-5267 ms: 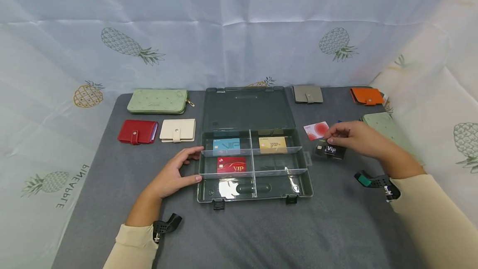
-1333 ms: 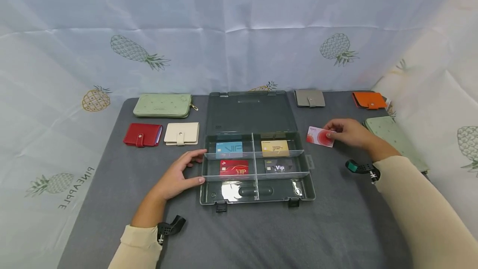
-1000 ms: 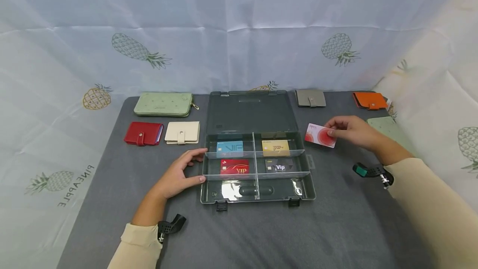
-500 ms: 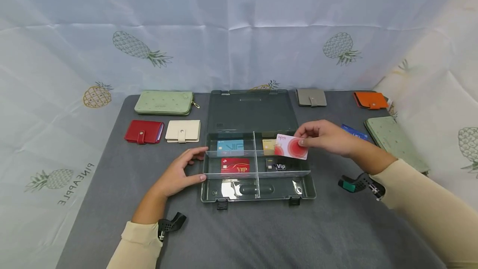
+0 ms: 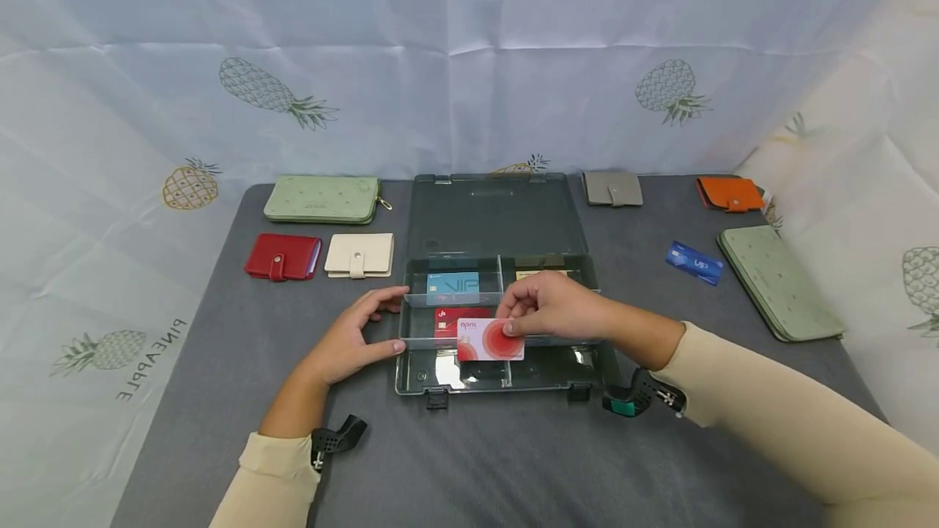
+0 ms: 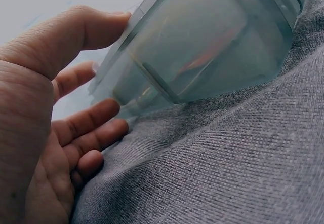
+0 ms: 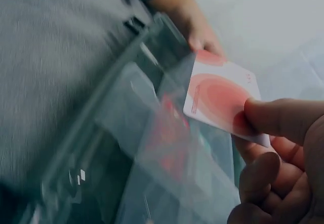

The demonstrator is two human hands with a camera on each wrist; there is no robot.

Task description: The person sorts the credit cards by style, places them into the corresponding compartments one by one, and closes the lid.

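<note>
My right hand (image 5: 557, 308) pinches a pink-and-white card (image 5: 473, 342) with red circles between thumb and fingers, over the front of the grey see-through divider box (image 5: 561, 369). In the right wrist view the card (image 7: 217, 95) hangs above the dividers. My left hand (image 5: 348, 341) rests its fingertips and thumb at the box's left side, fingers loosely spread, as the left wrist view also shows. A light blue card (image 5: 452, 283) lies in the back left compartment, with a red card (image 5: 445, 322) in front of it. A gold card (image 5: 539, 274) peeks out behind my right hand. The black card is hidden.
The box lid (image 5: 495, 218) lies open at the back. A dark blue card (image 5: 694, 262) lies to the right, near a green wallet (image 5: 781, 283). Grey (image 5: 613, 188) and orange (image 5: 729, 194) wallets lie behind. Green (image 5: 321, 199), red (image 5: 282, 257) and cream (image 5: 359, 255) wallets lie left.
Earlier, the black card went from the right of the box into its middle right compartment. My right hand then lifted the pink card and carried it left over the box. My left hand stayed.
</note>
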